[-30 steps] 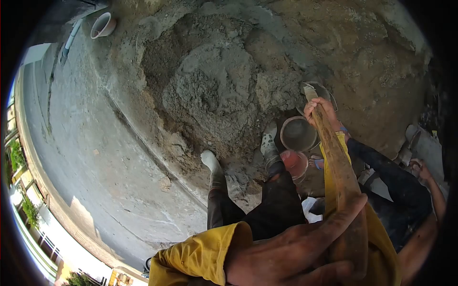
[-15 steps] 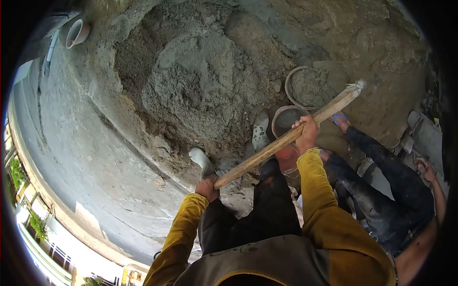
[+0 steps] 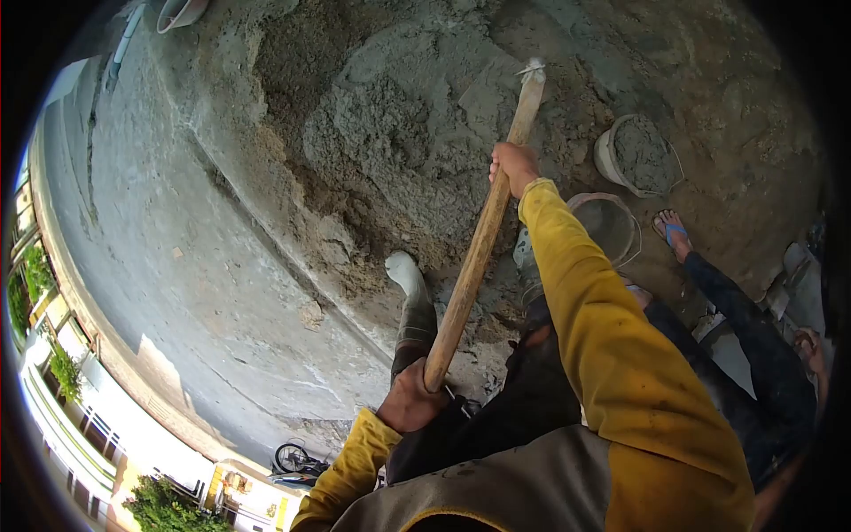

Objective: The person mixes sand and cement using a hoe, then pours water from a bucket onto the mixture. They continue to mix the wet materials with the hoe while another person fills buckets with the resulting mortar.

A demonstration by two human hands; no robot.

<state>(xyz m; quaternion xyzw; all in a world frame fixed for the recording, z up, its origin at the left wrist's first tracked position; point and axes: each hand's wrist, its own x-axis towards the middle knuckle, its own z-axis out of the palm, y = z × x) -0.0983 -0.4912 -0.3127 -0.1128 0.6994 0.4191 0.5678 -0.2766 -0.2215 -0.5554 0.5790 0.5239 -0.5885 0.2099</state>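
Both of my hands grip the wooden handle of a hoe (image 3: pixel 474 266). My left hand (image 3: pixel 412 401) is closed around its near end, close to my thigh. Farther up, my right hand (image 3: pixel 516 167) wraps around the handle below the head. The hoe's flat grey blade (image 3: pixel 486 92) is at the heap of wet mortar (image 3: pixel 381 124), hard to tell from it in colour. My white-toed boot (image 3: pixel 406 273) stands at the heap's near edge; the other boot (image 3: pixel 525 253) is partly hidden by my right sleeve.
Right of the heap stands a bucket (image 3: pixel 606 160) filled with mortar. A second bucket (image 3: pixel 635 232) is nearer, partly behind my sleeve. Another person's sandalled foot (image 3: pixel 674 232) and dark-trousered legs (image 3: pixel 745 310) are close on the right. A pale bucket (image 3: pixel 177 16) sits at upper left.
The hoe has swung left, from beside the buckets to over the mortar heap, with both hands still on it. The filled bucket now appears farther right, apart from the second one. The view has shifted.
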